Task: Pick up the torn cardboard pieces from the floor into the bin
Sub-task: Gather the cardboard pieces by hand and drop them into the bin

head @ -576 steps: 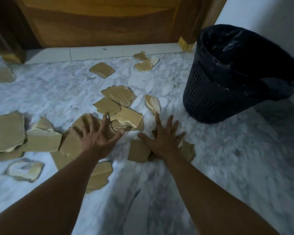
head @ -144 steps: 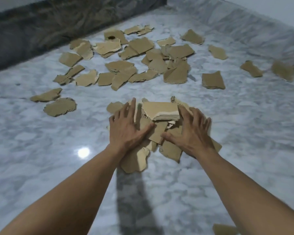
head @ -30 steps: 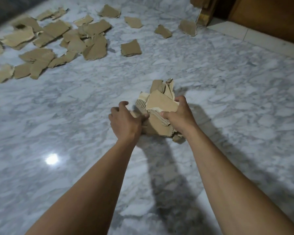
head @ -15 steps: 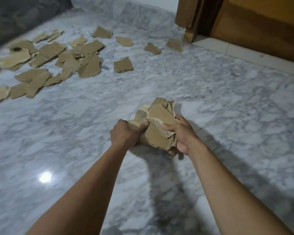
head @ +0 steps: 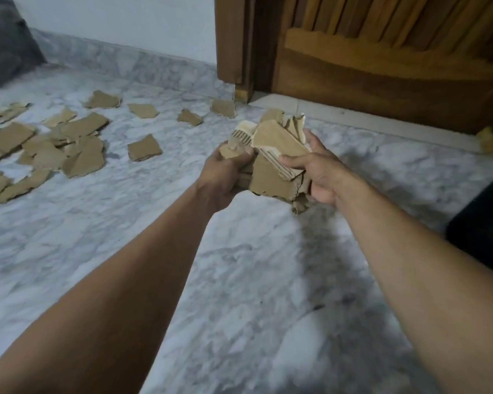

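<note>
Cardboard bundle (head: 271,169): clasped btwn left hand (head: 222,177) & right hand (head: 320,174), off floor (head: 239,280); bin (head: 485,223), prob. dark mass far right, nearer right hand.

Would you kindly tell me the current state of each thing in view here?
Left hand, gripping the cardboard bundle.
Right hand, gripping the same bundle.
Cardboard bundle, held clear of the floor, between both hands.
Loose cardboard pieces, scattered flat on the floor.
Wooden door, shut.
</note>
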Available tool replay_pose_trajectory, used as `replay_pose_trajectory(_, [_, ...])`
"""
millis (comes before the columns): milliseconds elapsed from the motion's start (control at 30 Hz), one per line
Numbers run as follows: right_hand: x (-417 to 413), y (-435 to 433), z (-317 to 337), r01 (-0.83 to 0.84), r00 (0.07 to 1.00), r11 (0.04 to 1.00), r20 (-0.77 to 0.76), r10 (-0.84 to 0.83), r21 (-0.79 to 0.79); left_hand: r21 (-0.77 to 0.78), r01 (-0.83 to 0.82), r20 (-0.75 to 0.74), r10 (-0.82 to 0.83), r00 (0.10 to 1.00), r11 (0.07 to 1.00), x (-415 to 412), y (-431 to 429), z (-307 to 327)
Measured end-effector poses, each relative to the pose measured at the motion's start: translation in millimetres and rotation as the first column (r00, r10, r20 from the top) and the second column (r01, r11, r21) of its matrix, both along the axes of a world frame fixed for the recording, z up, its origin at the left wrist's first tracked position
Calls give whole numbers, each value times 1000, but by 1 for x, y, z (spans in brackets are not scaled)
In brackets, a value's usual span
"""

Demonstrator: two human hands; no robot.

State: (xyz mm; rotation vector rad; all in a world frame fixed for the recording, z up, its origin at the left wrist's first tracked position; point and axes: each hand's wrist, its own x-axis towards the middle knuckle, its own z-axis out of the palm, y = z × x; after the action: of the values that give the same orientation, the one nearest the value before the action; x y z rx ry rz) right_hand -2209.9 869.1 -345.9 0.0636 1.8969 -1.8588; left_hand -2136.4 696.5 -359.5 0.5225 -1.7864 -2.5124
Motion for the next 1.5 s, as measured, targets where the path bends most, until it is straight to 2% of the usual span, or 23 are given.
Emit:
replay_pose_trajectory(100, [-15, 53, 57, 65, 996, 998, -61, -65, 4, 34, 30, -75, -27, 997, 999, -38, 44, 39])
replay_pose_trajectory(333, [-34, 224, 183, 273, 951, 957, -181, -252, 99, 46, 277, -214, -261, 941, 960, -112, 213, 130])
replay_pose_trajectory(467, [-16, 319, 200, 426, 896, 895, -198, -398, 129, -60, 423, -226, -425, 876, 904, -129, 314, 155])
replay_pose_trajectory(567, [0, 377, 191, 528, 844, 841, -184, -504, 116, -202, 508, -190, -542, 819, 837, -132, 378, 157])
replay_pose_trajectory(633, [9, 408, 180, 601, 797, 791, -162, -582, 116, -217, 532, -174, -569, 804, 818, -134, 417, 153])
replay_pose_trajectory(800, [-11, 496, 120, 687, 723, 709, -247, -645, 160, -405, 479, -162, -576, 801, 779, -140, 482, 134])
replay_pose_trajectory(900, [-2, 504, 115, 726, 685, 659, -290, -668, 197, -602, 401, -128, -578, 806, 691, -148, 499, 130])
replay_pose_trajectory(967, [18, 490, 129, 751, 661, 574, -391, -641, 327, -744, 290, -128, -555, 822, 601, -150, 497, 127])
replay_pose_trajectory(1067, [34, 509, 122, 802, 594, 390, -532, -604, 453, -884, 113, -158, -517, 841, 454, -149, 481, 114])
replay_pose_trajectory(1133, [47, 520, 111, 776, 602, 296, -513, -612, 557, -914, 103, -115, -495, 861, 392, -150, 469, 102])
replay_pose_trajectory(1167, [53, 521, 104, 729, 636, 298, -450, -626, 616, -906, 142, -86, -502, 860, 399, -150, 463, 98])
replay_pose_trajectory(1267, [68, 510, 91, 606, 736, 440, -257, -627, 662, -818, 291, -13, -521, 854, 497, -145, 447, 91])
replay_pose_trajectory(1400, [58, 495, 93, 660, 712, 468, -292, -638, 587, -711, 331, 18, -454, 891, 620, -148, 421, 84])
replay_pose_trajectory(1500, [38, 473, 96, 665, 727, 589, -217, -652, 459, -668, 324, 67, -379, 923, 670, -156, 387, 85])
